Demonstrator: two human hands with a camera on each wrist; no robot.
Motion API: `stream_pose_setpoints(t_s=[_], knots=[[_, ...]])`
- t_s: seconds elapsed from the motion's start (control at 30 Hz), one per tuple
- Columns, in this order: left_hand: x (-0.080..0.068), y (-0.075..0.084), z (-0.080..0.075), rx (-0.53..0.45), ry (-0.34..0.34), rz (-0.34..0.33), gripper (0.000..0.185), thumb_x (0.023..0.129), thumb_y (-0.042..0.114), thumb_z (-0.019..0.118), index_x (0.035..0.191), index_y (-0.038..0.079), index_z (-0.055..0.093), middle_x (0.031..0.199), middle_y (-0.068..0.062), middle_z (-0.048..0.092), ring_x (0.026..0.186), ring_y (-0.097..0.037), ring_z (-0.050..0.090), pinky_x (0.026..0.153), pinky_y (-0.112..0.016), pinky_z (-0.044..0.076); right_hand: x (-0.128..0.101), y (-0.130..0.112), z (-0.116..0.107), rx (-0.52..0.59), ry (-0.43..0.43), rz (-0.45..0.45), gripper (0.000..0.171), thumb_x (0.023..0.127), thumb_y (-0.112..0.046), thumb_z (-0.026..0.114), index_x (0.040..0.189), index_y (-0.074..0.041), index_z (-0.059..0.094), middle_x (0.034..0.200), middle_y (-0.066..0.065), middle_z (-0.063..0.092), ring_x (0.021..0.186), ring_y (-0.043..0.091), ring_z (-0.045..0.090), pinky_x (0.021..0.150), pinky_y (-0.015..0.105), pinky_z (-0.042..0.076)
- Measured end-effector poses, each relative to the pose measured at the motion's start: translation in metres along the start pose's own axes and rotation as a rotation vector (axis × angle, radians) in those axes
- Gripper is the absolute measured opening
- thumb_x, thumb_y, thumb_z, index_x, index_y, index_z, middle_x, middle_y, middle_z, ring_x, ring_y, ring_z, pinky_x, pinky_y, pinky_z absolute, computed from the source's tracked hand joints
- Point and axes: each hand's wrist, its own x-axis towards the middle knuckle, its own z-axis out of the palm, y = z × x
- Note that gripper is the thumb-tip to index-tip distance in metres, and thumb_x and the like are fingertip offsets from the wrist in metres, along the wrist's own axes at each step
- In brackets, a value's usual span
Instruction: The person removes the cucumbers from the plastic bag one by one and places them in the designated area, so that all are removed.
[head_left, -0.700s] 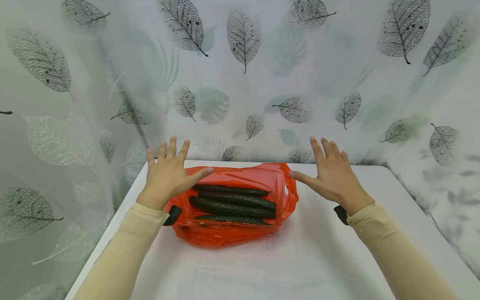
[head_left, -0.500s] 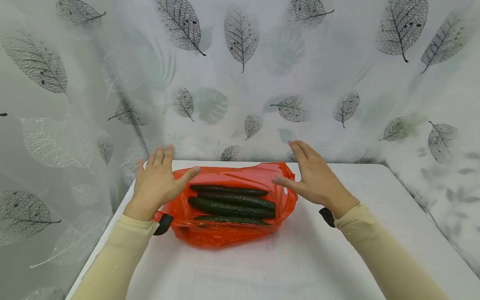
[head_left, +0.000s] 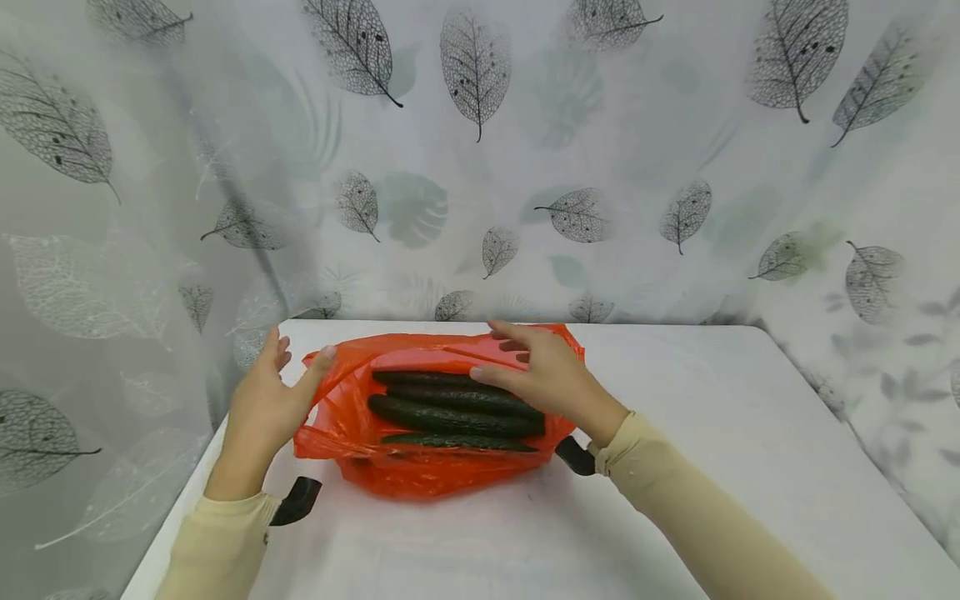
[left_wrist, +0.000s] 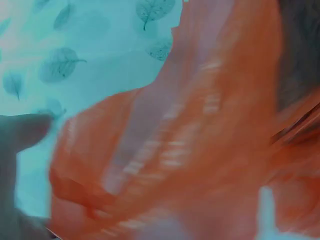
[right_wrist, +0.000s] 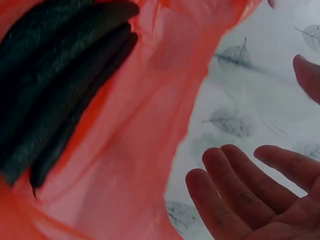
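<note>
A white table (head_left: 675, 467) fills the lower frame, its back edge against a leaf-print curtain (head_left: 480, 167). At centre left, an orange bag (head_left: 420, 475) lies right on the tabletop, dark cucumbers (head_left: 450, 412) stacked lengthwise inside it.

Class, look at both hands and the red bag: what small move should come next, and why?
Probably the right hand dips to grip the top cucumber: it hovers open over the red bag, while the left hand touches the bag's left rim.

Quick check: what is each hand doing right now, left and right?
Left hand: open, thumb touching the red bag.
Right hand: open above the cucumbers, holding nothing.
</note>
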Motion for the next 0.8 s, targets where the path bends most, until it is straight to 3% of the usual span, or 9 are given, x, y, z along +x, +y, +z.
stream_pose_setpoints(t_s=[0.17,0.27,0.4,0.5,0.57,0.67,0.8], knots=[[-0.006,-0.02,0.012,-0.486,0.188,-0.08,0.072,0.088,0.049,0.052,0.145,0.015,0.026,0.14,-0.009,0.04,0.125,-0.022,0.042,0.101,-0.04,0.034,0.01,0.003,0.021,0.098,-0.076,0.018,0.052,0.078,-0.042,0.07,0.126,-0.027,0.056,0.107,-0.014,0.063,0.094,0.003,0.059,0.078,0.027,0.05],[-0.011,-0.027,0.023,-0.788,0.318,-0.111,0.063,0.087,0.039,0.058,0.141,0.015,0.035,0.136,-0.008,0.046,0.119,-0.019,0.047,0.099,-0.035,0.037,0.014,0.007,0.034,0.124,-0.13,0.033,0.046,0.079,-0.036,0.07,0.122,-0.023,0.06,0.099,-0.013,0.066,0.096,0.001,0.057,0.08,0.026,0.048],[-0.021,-0.028,0.039,-1.109,0.365,-0.184,0.064,0.087,0.034,0.06,0.142,0.016,0.031,0.136,-0.005,0.043,0.121,-0.018,0.044,0.103,-0.036,0.032,0.016,0.015,0.047,0.216,-0.217,0.074,0.045,0.077,-0.032,0.073,0.119,-0.02,0.062,0.099,-0.009,0.067,0.098,0.003,0.056,0.083,0.026,0.046],[-0.031,-0.027,0.052,-1.232,0.364,-0.265,0.07,0.088,0.033,0.059,0.144,0.018,0.022,0.139,-0.005,0.036,0.125,-0.017,0.039,0.105,-0.033,0.027,0.016,0.021,0.057,0.356,-0.305,0.119,0.047,0.075,-0.027,0.075,0.118,-0.015,0.061,0.106,0.002,0.066,0.095,0.008,0.061,0.082,0.027,0.048],[-0.037,-0.026,0.061,-1.27,0.372,-0.277,0.073,0.088,0.03,0.06,0.146,0.017,0.017,0.142,-0.005,0.031,0.127,-0.016,0.035,0.105,-0.03,0.026,0.015,0.023,0.063,0.429,-0.35,0.15,0.047,0.075,-0.023,0.076,0.118,-0.012,0.06,0.109,0.009,0.064,0.094,0.011,0.062,0.08,0.027,0.05],[-0.045,-0.024,0.076,-1.263,0.389,-0.24,0.08,0.087,0.024,0.062,0.147,0.016,0.009,0.146,-0.007,0.025,0.13,-0.017,0.03,0.104,-0.027,0.027,0.014,0.028,0.071,0.469,-0.385,0.176,0.049,0.074,-0.018,0.076,0.118,-0.006,0.058,0.108,0.013,0.064,0.091,0.015,0.064,0.079,0.028,0.05],[-0.053,-0.021,0.093,-1.261,0.428,-0.148,0.08,0.087,0.016,0.063,0.147,0.015,0.011,0.146,-0.005,0.027,0.13,-0.017,0.03,0.104,-0.027,0.028,0.012,0.034,0.081,0.41,-0.398,0.188,0.05,0.075,-0.018,0.076,0.119,-0.003,0.058,0.105,0.01,0.065,0.088,0.011,0.064,0.079,0.027,0.05]])
